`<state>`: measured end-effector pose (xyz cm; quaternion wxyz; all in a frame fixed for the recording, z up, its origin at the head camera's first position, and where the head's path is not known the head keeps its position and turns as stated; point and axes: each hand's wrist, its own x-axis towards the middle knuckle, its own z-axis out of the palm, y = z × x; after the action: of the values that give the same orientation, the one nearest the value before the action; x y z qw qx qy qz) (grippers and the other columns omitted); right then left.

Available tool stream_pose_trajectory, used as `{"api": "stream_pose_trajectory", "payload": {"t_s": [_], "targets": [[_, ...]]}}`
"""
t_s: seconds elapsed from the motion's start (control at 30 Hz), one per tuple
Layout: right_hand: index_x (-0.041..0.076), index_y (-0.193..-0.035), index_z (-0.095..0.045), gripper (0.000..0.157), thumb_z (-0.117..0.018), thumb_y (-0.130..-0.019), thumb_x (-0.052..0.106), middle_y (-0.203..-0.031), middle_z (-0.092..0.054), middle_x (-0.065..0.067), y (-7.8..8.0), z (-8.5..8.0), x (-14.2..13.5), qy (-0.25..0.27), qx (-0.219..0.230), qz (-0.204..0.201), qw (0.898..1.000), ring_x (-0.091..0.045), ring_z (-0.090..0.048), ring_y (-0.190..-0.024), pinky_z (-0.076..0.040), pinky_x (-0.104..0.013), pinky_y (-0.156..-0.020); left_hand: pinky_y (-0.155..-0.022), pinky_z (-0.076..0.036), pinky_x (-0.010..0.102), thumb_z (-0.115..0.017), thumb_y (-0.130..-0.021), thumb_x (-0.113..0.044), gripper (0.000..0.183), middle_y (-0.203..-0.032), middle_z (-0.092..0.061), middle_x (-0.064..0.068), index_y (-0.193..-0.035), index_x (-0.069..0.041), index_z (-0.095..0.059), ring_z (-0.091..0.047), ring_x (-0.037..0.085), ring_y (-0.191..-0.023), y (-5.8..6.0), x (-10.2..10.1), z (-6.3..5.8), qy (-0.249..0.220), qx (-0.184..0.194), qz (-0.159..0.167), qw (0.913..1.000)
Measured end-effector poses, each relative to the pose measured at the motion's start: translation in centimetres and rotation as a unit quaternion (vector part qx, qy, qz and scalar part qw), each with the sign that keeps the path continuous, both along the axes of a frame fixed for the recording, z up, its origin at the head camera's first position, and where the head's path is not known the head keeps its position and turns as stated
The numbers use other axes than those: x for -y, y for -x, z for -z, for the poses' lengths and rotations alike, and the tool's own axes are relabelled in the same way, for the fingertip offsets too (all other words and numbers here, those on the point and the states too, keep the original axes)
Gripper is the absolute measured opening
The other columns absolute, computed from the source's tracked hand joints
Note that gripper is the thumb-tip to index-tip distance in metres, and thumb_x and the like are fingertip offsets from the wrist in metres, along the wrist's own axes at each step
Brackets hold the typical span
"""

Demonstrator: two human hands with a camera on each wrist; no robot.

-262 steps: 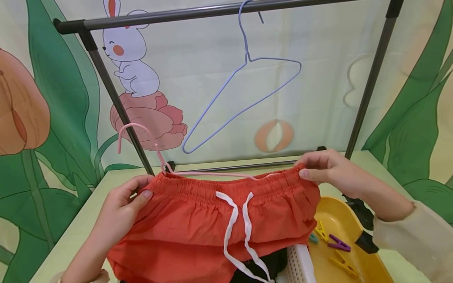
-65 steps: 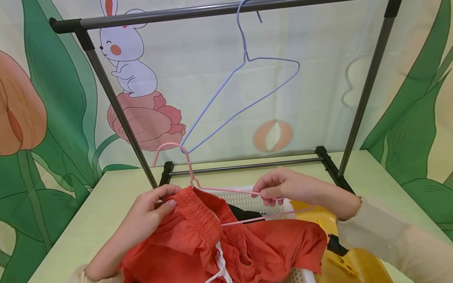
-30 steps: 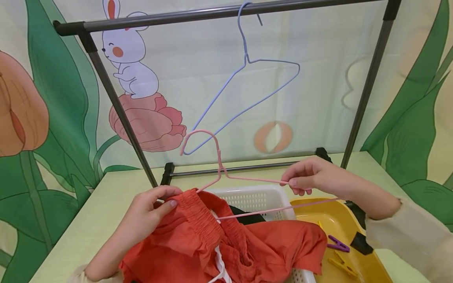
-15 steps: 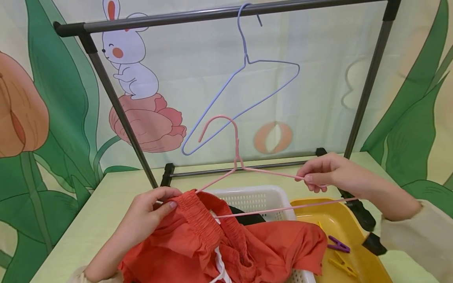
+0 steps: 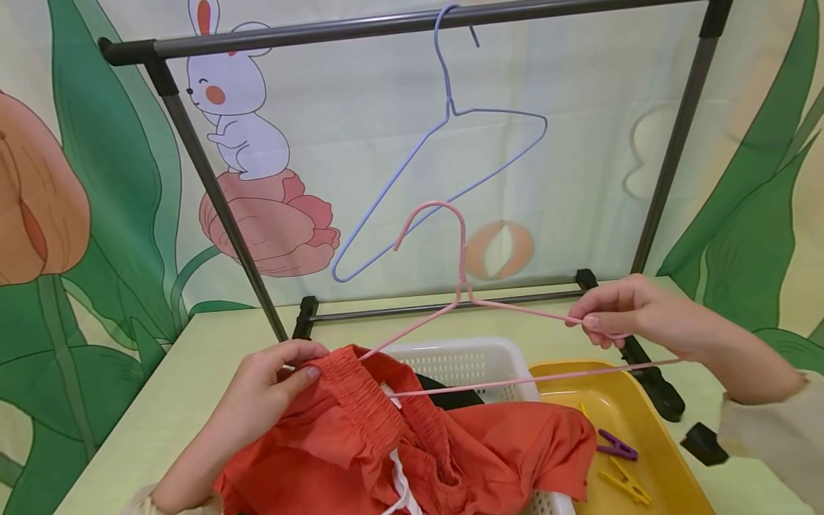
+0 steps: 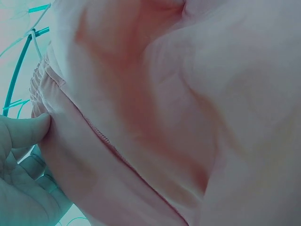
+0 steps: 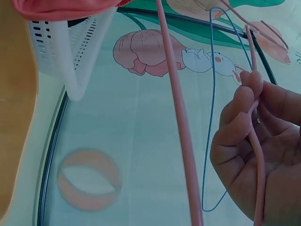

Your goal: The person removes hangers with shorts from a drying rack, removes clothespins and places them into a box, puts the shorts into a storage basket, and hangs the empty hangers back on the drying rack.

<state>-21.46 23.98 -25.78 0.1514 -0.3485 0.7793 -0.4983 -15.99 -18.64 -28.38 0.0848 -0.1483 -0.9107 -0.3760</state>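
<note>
Red-orange shorts (image 5: 322,436) with an elastic waistband and white drawstring drape over the basket in the head view. My left hand (image 5: 257,393) pinches their waistband at the left side, thumb on the near face; the left wrist view shows the same grip beside a seam. My right hand (image 5: 637,315) pinches the right shoulder of a pink hanger (image 5: 463,279), its fingers curled round the wire in the right wrist view. The hanger's left end is inside the waistband and hidden by the cloth. Its hook stands upright and its bottom bar crosses above the basket.
A blue hanger (image 5: 386,189) hangs from the black rack's bar (image 5: 309,32). Below stands a white perforated basket (image 5: 502,354) with dark cloth inside. To its right, a yellow tray (image 5: 676,472) holds a purple clothespin (image 5: 616,445) and a yellow clothespin (image 5: 624,483).
Since the first frame, my right hand has left the waistband and taken hold of the pink hanger. Lately it draws the hanger rightward, partly out of the shorts. My left hand stays at the waistband.
</note>
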Motion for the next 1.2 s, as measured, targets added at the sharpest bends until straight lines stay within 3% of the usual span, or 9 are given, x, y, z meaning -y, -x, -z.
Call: {"api": "stream_pose_trajectory", "payload": {"t_s": [0.4,0.77,1.2], "targets": [[0.015,-0.103,-0.062,0.03,-0.041,-0.091,-0.002,-0.068,-0.054,0.003,-0.2,-0.2,-2.4,0.006,-0.018,-0.007,1.0,-0.018,-0.047,-0.059,-0.041,-0.028,-0.05,-0.069,-0.048,0.021,-0.058,-0.083,-0.001,0.02,-0.09,-0.065,0.001,-0.099,-0.011,-0.064,-0.056,0.008,-0.082,0.0,0.1,0.0,0.005,0.009,-0.003,0.9999],[0.012,-0.1,-0.062,0.024,-0.043,-0.091,0.0,-0.067,-0.053,0.002,-0.4,-0.2,-4.1,-0.037,-0.045,0.047,0.997,-0.018,-0.048,-0.058,-0.04,-0.029,-0.049,-0.071,-0.049,0.02,-0.058,-0.084,-0.002,0.018,-0.09,-0.065,0.001,-0.098,-0.011,-0.063,-0.057,0.009,-0.082,0.0,0.7,0.0,0.014,0.025,-0.009,0.9995],[0.011,-0.096,-0.064,0.025,-0.044,-0.091,-0.002,-0.067,-0.056,-0.001,-0.4,-0.1,-6.3,-0.038,-0.047,0.136,0.989,-0.018,-0.049,-0.059,-0.04,-0.026,-0.048,-0.07,-0.05,0.02,-0.058,-0.084,-0.004,0.016,-0.088,-0.064,0.002,-0.098,-0.011,-0.063,-0.057,0.008,-0.079,-0.1,1.1,0.1,0.018,0.041,-0.013,0.9989]]}}
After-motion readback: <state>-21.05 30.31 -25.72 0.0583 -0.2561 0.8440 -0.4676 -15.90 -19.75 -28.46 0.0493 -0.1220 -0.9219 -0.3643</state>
